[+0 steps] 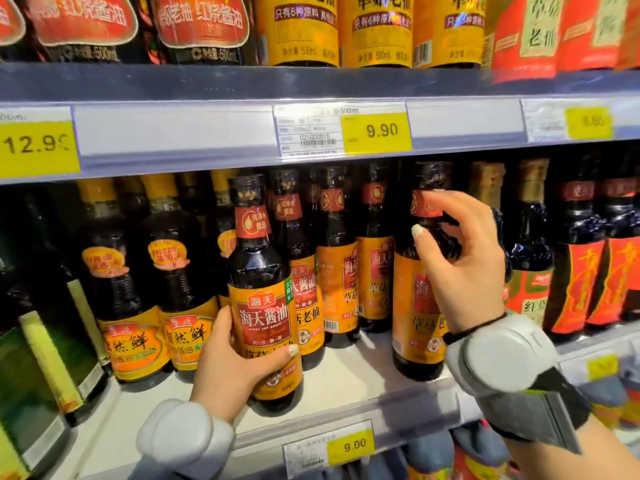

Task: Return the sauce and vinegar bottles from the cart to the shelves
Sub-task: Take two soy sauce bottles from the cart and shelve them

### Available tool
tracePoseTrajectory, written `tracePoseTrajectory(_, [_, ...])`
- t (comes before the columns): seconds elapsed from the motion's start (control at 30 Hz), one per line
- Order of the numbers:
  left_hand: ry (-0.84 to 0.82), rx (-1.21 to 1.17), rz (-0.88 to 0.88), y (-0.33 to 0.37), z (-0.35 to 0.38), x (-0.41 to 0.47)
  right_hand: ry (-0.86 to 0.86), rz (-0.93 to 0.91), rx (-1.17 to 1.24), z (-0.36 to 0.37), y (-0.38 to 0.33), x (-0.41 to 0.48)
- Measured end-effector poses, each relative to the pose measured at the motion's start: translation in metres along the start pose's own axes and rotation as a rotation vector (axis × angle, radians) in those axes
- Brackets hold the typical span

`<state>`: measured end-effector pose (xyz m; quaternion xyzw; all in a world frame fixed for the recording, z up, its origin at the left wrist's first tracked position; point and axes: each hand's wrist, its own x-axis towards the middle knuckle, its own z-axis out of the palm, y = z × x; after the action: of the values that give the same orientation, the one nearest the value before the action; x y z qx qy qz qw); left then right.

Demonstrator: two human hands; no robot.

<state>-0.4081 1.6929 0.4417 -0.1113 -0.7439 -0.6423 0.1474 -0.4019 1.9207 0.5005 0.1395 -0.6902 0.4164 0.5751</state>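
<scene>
My left hand (235,362) grips the lower body of a dark soy sauce bottle (261,268) with an orange and red label. It holds the bottle upright over the front of the middle shelf (349,382). To the right, a similar dark bottle (414,327) stands on the shelf's front edge. My right hand (464,271) is at this bottle's neck, thumb and forefinger apart and the other fingers loosely curled. The thumb tip lies against its shoulder, and no firm grip shows. The cart is out of view.
Rows of soy sauce bottles (332,271) fill the shelf behind and on both sides. Green-labelled bottles (45,358) stand at the far left. The shelf above (173,84) hangs low over the bottle caps, with price tags (377,131) on its rail. More goods sit below.
</scene>
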Motion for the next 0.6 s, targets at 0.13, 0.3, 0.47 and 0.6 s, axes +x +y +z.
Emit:
tracePoseTrajectory(0.13, [-0.017, -0.013, 0.002, 0.001, 0.011, -0.005, -0.096, 0.102, 0.021, -0.004, 0.011, 0.007])
tracePoseTrajectory(0.3, [-0.112, 0.045, 0.071, 0.008, 0.032, -0.005, -0.174, 0.171, 0.050, -0.008, 0.015, 0.010])
tracePoseTrajectory(0.47, [-0.156, 0.019, 0.095, 0.015, 0.058, 0.002, -0.227, 0.255, 0.138, -0.016, 0.022, 0.010])
tracePoseTrajectory(0.6, [-0.168, -0.029, 0.069, 0.014, 0.074, 0.008, -0.258, 0.251, 0.201, -0.021, 0.023, 0.011])
